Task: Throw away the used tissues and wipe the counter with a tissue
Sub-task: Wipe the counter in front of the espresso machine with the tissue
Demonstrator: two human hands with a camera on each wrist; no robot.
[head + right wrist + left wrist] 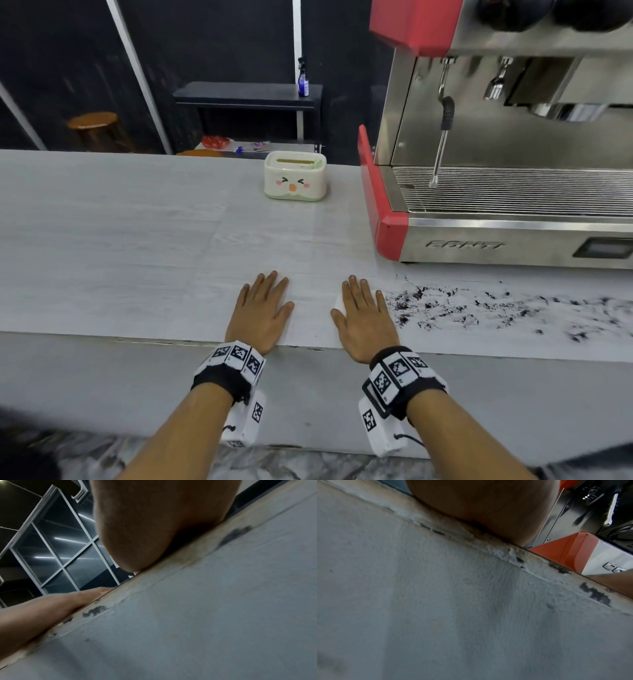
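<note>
The left hand (262,310) is laid flat near the front edge of the surface (120,240), fingers straight and spread, with nothing held under it as far as can be seen. Towards the back edge, a little to the right of that hand, a white tissue holder with a cartoon face (295,175) is set; its top slot looks empty, though the inside cannot be made out. Just right of the left hand, the right hand (364,313) is pressed palm down with straight fingers on a white tissue (339,303), of which only a small corner is shown beside the thumb side; the rest is hidden by the palm. The tissue is judged to be very light, soft and easily torn or bunched, so it would best be driven by flat pressure through the palm and fingers rather than by a pinch, and gathered from its edges when lifted. To the right, along the front edge, dark coffee grounds (479,308) are scattered, running out of the picture at the right. Behind them the espresso machine (513,192) is cut off at the right edge. No bin and no other used tissues are shown. In both wrist views only the heel of a hand and the front face of the surface are shown; the fingers are hidden.
</note>
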